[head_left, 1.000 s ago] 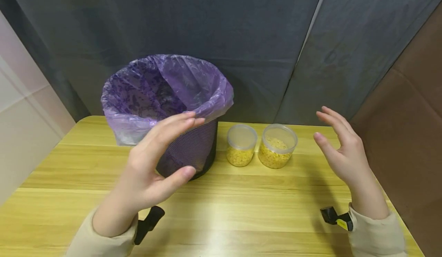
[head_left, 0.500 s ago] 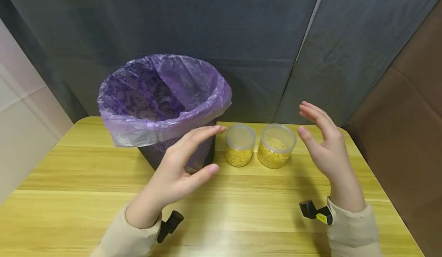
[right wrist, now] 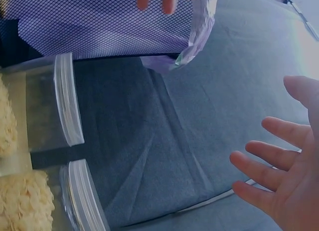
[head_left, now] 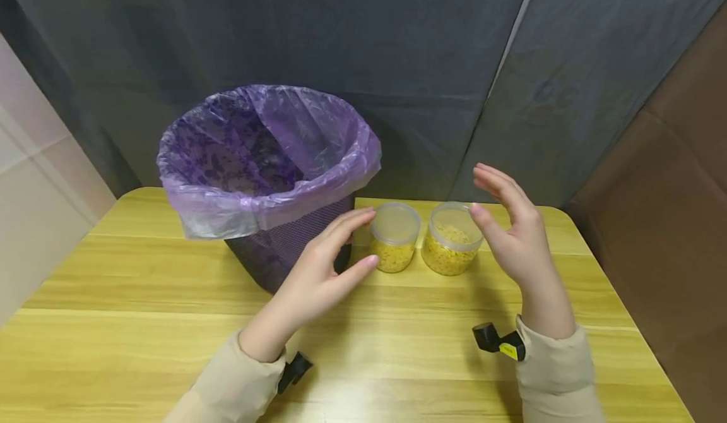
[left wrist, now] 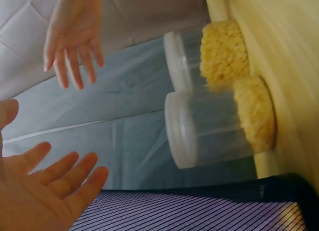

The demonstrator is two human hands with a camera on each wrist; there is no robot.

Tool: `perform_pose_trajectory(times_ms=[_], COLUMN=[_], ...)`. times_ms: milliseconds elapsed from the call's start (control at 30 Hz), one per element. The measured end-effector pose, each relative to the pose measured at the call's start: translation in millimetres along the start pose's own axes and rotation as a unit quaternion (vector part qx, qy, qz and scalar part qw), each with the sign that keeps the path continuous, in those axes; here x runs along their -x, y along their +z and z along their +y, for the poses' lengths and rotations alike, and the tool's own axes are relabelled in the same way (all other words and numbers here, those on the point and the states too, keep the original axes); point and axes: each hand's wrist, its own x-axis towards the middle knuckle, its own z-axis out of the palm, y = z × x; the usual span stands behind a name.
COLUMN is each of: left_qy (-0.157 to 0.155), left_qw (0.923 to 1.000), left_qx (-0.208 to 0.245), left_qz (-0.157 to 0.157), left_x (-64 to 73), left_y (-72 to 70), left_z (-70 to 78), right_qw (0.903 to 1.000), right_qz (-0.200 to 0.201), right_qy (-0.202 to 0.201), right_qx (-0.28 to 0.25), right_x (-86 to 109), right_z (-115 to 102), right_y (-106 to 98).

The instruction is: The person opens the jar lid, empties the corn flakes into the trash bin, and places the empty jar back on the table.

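Two clear plastic jars with translucent tops stand side by side on the table, each partly filled with yellow flakes. My left hand (head_left: 324,268) is at the left jar (head_left: 394,256), thumb and fingers spread, fingertips overlapping its left edge in the head view. The left wrist view shows the left hand's fingers (left wrist: 75,183) spread, with nothing in them. Above and to the right of the right jar (head_left: 447,257) hovers my right hand (head_left: 514,237), its palm facing the jars and its thumb overlapping the jar's rim. In the right wrist view this hand's fingers (right wrist: 269,164) are extended and hold nothing.
A dark mesh wastebasket (head_left: 284,249) lined with a purple plastic bag (head_left: 318,199) stands left of the jars, behind the left hand. All sit on a wood-grain table (head_left: 142,341). A dark grey cloth (head_left: 431,63) hangs behind it; a brown panel (head_left: 670,221) borders the right side.
Both hands have moved inward toward the jars, the left hand rightward from in front of the wastebasket, the right hand leftward. The jars and the wastebasket stay in place.
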Motion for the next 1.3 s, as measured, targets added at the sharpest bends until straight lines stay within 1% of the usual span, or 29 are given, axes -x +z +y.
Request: perform_pose_trajectory(times_ms=[100, 333, 567, 700, 767, 867, 1100, 1233, 1300], left_qy=[-0.032, -0.096, -0.134, -0.163, -0.176, -0.184, -0.185, -0.193, -0.196], left_qw=[0.9994, 0.9951, 0.9907, 0.9861, 0.9838, 0.9824, 0.9815, 0.9791, 0.9783], left_qx=[-0.006, -0.006, -0.008, -0.011, -0.005, 0.011, 0.035, 0.050, 0.057], left_qz=[-0.011, -0.025, -0.022, -0.030, -0.033, -0.032, -0.036, -0.038, -0.038], left_x=[-0.3, -0.9, -1.1, -1.6, -2.0, -2.4, -4.2, -4.9, -5.0], left_y=[5.6, 18.1, 28.5, 34.2, 37.3, 42.7, 55.0, 59.1, 61.1], left_z=[-4.8, -13.7, -20.7, -24.6, -27.2, -32.6, -46.0, -50.8, -53.6], right_qw=[1.0000, 0.9992, 0.9972, 0.9954, 0.9946, 0.9933, 0.9890, 0.9865, 0.9840], right_qz=[-0.001, -0.008, -0.016, -0.026, -0.033, -0.044, -0.069, -0.089, -0.100], right_qy=[0.005, 0.040, 0.064, 0.075, 0.081, 0.089, 0.115, 0.133, 0.145], right_qx=[-0.006, -0.003, -0.035, -0.053, -0.057, -0.060, -0.063, -0.033, -0.028], right_x=[-2.1, -4.8, -8.9, -10.8, -11.5, -12.5, -13.9, -13.1, -12.5], right_z=[0, 2, 3, 3, 4, 4, 12, 18, 20], right_y=[4, 13, 24, 32, 36, 40, 51, 57, 60])
